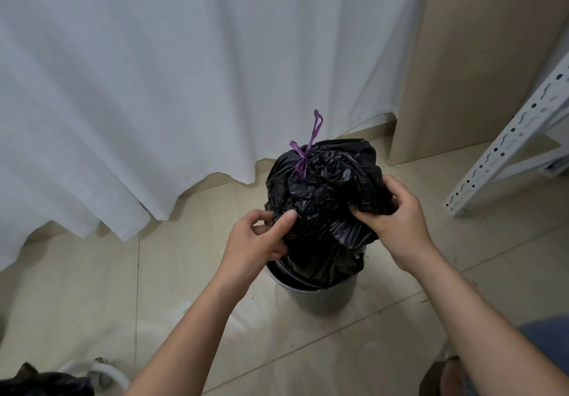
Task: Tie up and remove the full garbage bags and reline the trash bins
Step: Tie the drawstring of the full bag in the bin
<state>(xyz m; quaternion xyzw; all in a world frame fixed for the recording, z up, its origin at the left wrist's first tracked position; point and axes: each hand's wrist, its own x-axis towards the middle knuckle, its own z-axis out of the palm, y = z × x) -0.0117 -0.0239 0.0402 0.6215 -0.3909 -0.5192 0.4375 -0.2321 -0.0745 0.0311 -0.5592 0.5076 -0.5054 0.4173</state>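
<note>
Lifting step, by the look of it: black garbage bag (323, 192) at centre frame, knotted with a purple drawstring (303, 157) at its upper left, bulging well above the grey trash bin (311, 291) with its lower part still inside the rim. Left hand (258, 238), just left of centre, pinching a fold of plastic between thumb and curled fingers. Right hand (397, 214), right of centre, fingers curled round a bunch of the bag's side. Tying apparently done; removal under way, relining not yet begun.

Next move, probably: a straight upward pull to clear the rim, with a firmer hold near the knot or under the bulk, since thin plastic gripped at the sides may stretch or tear. Bin light enough, perhaps, to rise along with the bag.

Underfoot, pale beige floor tiles (172, 275) with thin joints and a few dark specks. White curtain (184, 88) across the upper left, hem touching the floor. Tan panel (462, 72) at upper right; white slotted metal rack leg (511, 146) at right edge. More black plastic (46, 383) in the lower left corner.
</note>
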